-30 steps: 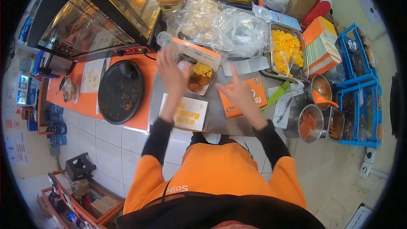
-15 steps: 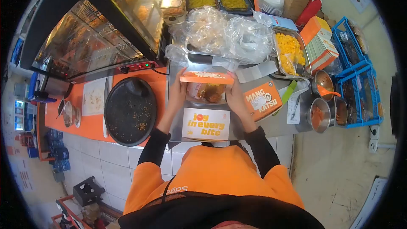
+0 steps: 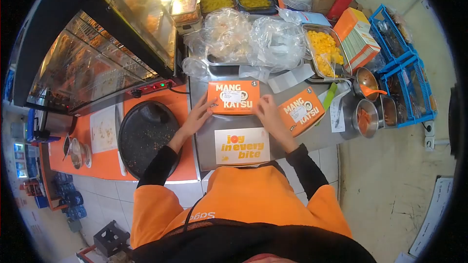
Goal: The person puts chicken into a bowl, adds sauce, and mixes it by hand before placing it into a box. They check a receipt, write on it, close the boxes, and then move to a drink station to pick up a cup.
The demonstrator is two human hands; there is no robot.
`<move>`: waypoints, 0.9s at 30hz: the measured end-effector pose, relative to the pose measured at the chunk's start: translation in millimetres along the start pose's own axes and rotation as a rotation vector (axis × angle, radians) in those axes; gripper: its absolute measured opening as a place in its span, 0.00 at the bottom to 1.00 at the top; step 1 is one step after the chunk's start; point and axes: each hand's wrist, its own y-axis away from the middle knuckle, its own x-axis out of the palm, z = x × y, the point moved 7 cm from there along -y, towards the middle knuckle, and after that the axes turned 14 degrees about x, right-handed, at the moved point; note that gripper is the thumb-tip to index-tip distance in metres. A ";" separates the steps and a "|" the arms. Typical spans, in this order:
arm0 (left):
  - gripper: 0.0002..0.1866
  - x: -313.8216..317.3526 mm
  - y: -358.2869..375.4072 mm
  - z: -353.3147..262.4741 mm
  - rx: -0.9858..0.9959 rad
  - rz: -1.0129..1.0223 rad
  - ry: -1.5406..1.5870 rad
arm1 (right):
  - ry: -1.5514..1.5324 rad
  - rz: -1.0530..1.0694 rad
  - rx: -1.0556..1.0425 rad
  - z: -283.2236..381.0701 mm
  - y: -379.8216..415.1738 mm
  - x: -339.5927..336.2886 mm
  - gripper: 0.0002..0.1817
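A closed orange box [image 3: 234,98] with white lettering and a label lies on the steel counter. My left hand [image 3: 196,115] grips its near left corner, fingers curled at the edge. At the near right corner, the fingers of my right hand [image 3: 269,117] are bent together against the side. Nearer my body lies a white "joy in every bite" box [image 3: 242,146]. A second orange box [image 3: 301,111] sits at an angle to the right of my right hand. What was inside the first box is hidden by its lid.
A round black tray [image 3: 148,139] and a knife lie at left, below a glass warmer [image 3: 97,63]. Behind are plastic bags [image 3: 278,41] and a tray of yellow cubes [image 3: 325,51]. Metal bowls [image 3: 365,121] and blue baskets [image 3: 408,85] stand at right.
The raised lid has come down, covering the food in the orange box. Both hands have moved from the lid's upper sides to the near corners. The view has shifted slightly.
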 end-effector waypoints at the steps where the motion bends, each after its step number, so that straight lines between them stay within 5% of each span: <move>1: 0.32 1.7 3.2 10.0 0.003 -0.045 0.068 | -0.053 -0.049 0.025 -2.3 -2.0 0.5 0.18; 4: 0.36 29.4 2.7 52.9 -0.267 -0.389 0.814 | -0.119 -0.139 0.170 -9.0 -12.5 11.8 0.19; 8: 0.37 26.9 -5.9 -11.4 -0.312 -0.515 0.830 | -0.137 -0.047 0.114 2.5 -18.1 5.0 0.26; 12: 0.35 16.5 27.1 -117.7 -0.343 -0.461 0.593 | -0.119 0.004 0.074 64.3 61.7 -55.9 0.28; 14: 0.38 27.8 55.3 -142.7 -0.354 -0.400 0.501 | -0.092 0.044 0.105 44.2 99.3 -51.6 0.28; 17: 0.38 64.5 86.9 -134.9 -0.409 -0.357 0.529 | -0.290 0.251 0.343 -10.8 132.1 -12.2 0.29; 23: 0.43 98.1 102.8 -108.5 -0.681 -0.476 1.047 | -0.763 0.322 0.294 -13.2 132.8 0.8 0.32; 27: 0.42 107.8 87.7 -132.2 -0.690 -0.391 1.018 | -0.671 0.396 0.233 18.5 120.2 -65.0 0.33</move>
